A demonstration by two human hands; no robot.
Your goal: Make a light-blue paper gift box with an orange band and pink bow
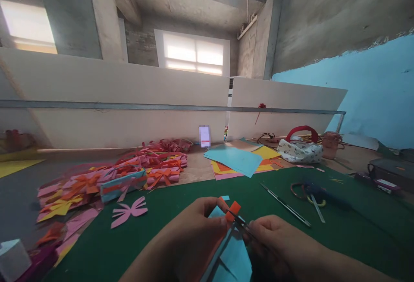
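My left hand (190, 234) is closed, pinching a folded light blue paper piece (234, 256) with a small orange paper strip (233, 210) at its top. My right hand (274, 241) is closed on thin metal tweezers (242, 226), whose tips meet the orange strip. Both hands hover low over the green mat (129, 243) at the bottom middle. The fingertips of both hands are partly hidden by the paper.
A pink cut paper shape (128, 212) lies on the mat at left. A heap of finished paper bows (113, 178) spreads over the left. Stacked coloured sheets (237, 159), a metal rod (284, 204), scissors (310, 193), a patterned pouch (299, 149) and a pink jar (330, 144) lie beyond.
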